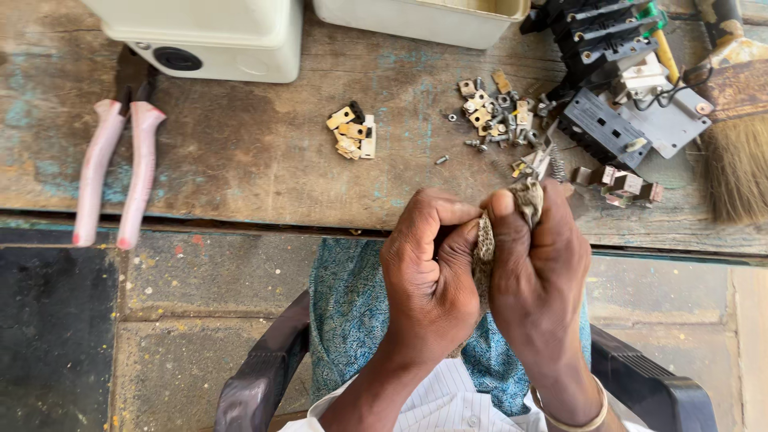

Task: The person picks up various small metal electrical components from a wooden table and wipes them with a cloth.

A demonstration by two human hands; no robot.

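We see both hands closed together just under the near edge of the wooden table (pixel 264 160). The left hand (pixel 428 276) is a tight fist, and the right hand (pixel 538 268) pinches a speckled scrap of cloth (pixel 526 200) that runs down between the 2 palms. Whether anything sits inside the cloth, we cannot tell. On the table lie pink-handled pliers (pixel 112 172), a small pile of brass pieces (pixel 352 132), scattered screws (pixel 496 112) and a brush (pixel 736 164).

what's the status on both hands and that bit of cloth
Left hand and right hand both closed on speckled cloth, held over lap. Loose metal parts on the bench beyond. Nothing between.
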